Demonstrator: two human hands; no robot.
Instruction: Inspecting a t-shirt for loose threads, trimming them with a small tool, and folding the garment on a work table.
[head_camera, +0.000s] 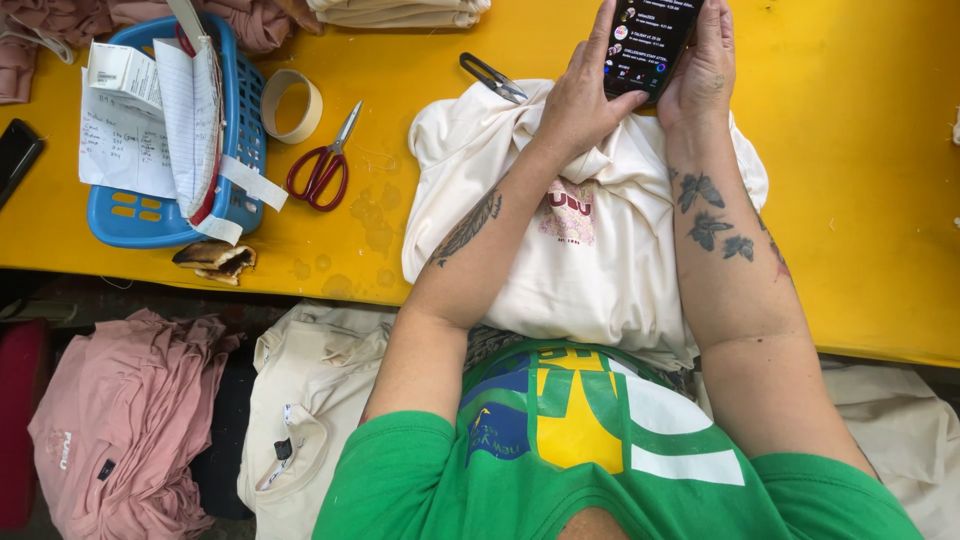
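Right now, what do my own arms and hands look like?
Both arms are bare below short green sleeves. The left forearm bears a dark feather tattoo; the right forearm bears dark butterfly tattoos. No rings or gloves show on the left hand or right hand.

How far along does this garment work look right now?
Looks done: folded cream and pink garments lie stacked on and beside the table. In hand: both the left hand and right hand hold a phone over a cream shirt. Left: that shirt lies bunched, unfolded; the scissors and snips lie untouched.
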